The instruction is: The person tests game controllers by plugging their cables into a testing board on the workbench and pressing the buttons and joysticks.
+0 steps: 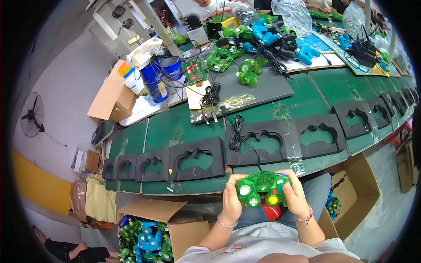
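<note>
A translucent green game controller (263, 187) is held level above my lap, its white stick at the left and its yellow stick at the lower right. My left hand (231, 199) wraps round its left grip. Round the right grip closes my right hand (296, 196), the thumb over the buttons on that side. From the controller's top a black cable runs up to a coiled bundle (237, 133) lying on a black foam holder (263, 147). Fingers behind the controller are hidden.
Black foam holders (197, 163) with controller-shaped cutouts line the green table's (166, 125) near edge. A grey board (267, 87) bears a circuit board (195, 72) and green controllers (250, 71). Below stand cardboard boxes (190, 234) (357, 193), one filled with controllers. Other people work across the table.
</note>
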`<state>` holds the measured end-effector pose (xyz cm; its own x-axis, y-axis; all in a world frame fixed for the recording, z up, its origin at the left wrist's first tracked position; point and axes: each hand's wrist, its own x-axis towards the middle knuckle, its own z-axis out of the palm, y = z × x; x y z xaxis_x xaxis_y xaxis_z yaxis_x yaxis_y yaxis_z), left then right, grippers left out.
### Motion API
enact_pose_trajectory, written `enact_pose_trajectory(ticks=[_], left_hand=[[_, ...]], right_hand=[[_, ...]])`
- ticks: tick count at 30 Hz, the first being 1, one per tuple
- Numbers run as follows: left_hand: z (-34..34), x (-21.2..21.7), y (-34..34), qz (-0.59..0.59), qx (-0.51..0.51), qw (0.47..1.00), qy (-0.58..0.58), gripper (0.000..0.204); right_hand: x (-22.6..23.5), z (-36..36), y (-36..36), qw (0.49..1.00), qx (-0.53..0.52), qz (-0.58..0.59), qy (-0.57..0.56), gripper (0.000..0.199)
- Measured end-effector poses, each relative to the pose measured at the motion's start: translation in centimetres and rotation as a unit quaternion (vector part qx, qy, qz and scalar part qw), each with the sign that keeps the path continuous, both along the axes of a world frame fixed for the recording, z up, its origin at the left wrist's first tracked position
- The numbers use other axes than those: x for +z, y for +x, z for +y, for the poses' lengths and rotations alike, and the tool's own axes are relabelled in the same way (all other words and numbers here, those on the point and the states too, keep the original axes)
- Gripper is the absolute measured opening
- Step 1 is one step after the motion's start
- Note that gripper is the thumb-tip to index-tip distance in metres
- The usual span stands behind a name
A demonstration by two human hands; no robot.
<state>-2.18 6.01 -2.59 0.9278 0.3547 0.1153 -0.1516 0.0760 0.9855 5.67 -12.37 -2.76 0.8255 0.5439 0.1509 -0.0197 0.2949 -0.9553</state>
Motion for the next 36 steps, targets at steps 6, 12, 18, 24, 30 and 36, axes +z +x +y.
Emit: enact_pose_trajectory(ticks=[6, 12, 18, 24, 30, 36], left_hand=[[0.6, -1.0, -1.2, -0.009, 0.074, 0.997, 0.023, 0.056], [4.3, -1.0, -1.4, -0.042, 0.100, 0.993, -0.035, 0.055], [5.8, -1.2, -0.4, -0.023, 0.119, 0.991, -0.048, 0.052], [5.5, -1.3, -0.2, 0.013, 0.123, 0.991, -0.048, 0.056], [5.7, -1.7, 0.2, -0.021, 0.131, 0.991, 0.016, 0.051], [6.0, -2.1, -0.1, 0.002, 0.106, 0.993, -0.050, 0.054]], right_hand=[[0.5, 1.5, 0.2, 0.991, -0.014, -0.117, -0.066, 0.038], [4.7, 3.8, 4.4, 0.892, 0.059, -0.391, -0.219, 0.043], [5.1, 17.3, 13.0, 0.723, -0.187, -0.566, -0.348, 0.034], [1.3, 23.1, 18.1, 0.742, -0.065, -0.407, -0.530, 0.040], [1.2, 21.8, 15.9, 0.725, 0.012, -0.415, -0.549, 0.038], [1.2, 21.5, 14.9, 0.772, -0.039, -0.370, -0.516, 0.043]])
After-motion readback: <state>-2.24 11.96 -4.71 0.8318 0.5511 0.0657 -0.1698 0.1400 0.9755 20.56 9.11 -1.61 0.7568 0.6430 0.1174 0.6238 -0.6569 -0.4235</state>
